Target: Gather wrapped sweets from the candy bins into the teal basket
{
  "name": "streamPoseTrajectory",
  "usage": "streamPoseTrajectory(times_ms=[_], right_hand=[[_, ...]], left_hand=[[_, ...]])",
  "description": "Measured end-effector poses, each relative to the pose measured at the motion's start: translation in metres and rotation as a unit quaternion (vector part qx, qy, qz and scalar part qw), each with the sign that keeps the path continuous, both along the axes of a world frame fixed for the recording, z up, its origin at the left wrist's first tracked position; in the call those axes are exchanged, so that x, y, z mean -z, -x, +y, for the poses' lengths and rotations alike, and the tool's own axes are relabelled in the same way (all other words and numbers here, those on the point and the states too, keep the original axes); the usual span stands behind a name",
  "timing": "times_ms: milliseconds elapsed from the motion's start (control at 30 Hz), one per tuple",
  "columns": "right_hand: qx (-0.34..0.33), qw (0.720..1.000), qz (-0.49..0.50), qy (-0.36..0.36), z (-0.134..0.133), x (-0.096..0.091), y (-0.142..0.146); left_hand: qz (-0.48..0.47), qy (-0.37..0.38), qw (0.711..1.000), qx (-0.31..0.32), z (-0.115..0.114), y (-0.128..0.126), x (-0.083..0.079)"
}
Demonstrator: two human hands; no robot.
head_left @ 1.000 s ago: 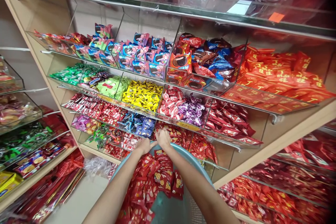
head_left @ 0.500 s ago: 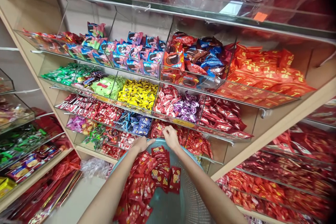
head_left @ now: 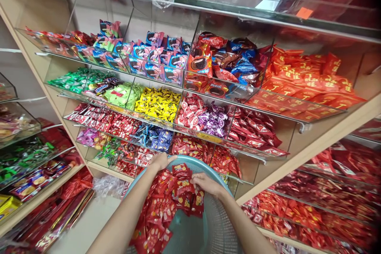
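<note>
At the bottom centre of the frame, a blue-green mesh basket holds a loose heap of red packets, piled mostly toward its left and far sides. The right hand reaches inside, its fingers partly bent and their tips against packets at the right of the heap; whether they have closed on one, I cannot tell. The left hand is clenched over the basket's far rim, thumb lying along it.

Just beyond the rim, similar red packets fill a low compartment of the rack. With packets both there and in the basket, the handling looks partway through: the compartment already well stocked, a good many packets loose in the basket.

Farther up the frame, clear-fronted shelves carry blue packets, yellow sweets at the centre, purple sweets right of them, blue-and-pink biscuit packs above, and orange-red packets at the right.
</note>
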State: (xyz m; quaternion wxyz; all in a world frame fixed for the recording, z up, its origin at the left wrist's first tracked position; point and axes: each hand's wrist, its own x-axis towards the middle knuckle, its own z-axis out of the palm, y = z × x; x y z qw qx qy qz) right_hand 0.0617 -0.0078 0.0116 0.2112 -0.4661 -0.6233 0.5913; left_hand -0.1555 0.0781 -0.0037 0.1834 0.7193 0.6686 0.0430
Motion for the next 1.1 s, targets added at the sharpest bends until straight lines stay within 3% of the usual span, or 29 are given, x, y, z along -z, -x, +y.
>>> streamPoseTrajectory(times_ms=[133,300,433,600,967,1100], right_hand=[[-0.032,0.999,-0.019,0.031,-0.001,0.013,-0.003],[-0.010,1.000,-0.006,0.029,-0.001,0.030,-0.003],[-0.007,0.997,-0.062,0.054,-0.002,0.036,-0.002],[-0.055,0.987,-0.128,0.083,-0.005,0.028,-0.003],[-0.038,0.993,-0.105,-0.032,-0.007,0.013,-0.005],[-0.032,0.993,-0.108,-0.038,-0.010,0.009,-0.003]], left_hand=[[-0.001,-0.007,1.000,0.010,-0.002,0.000,-0.003],[0.007,-0.013,1.000,0.003,-0.002,-0.001,-0.003],[0.007,-0.012,1.000,0.008,-0.001,0.000,-0.001],[0.007,-0.010,1.000,0.012,0.000,0.001,0.001],[0.009,-0.008,1.000,0.009,0.000,0.001,-0.001],[0.011,-0.003,1.000,-0.001,-0.001,0.000,-0.003]])
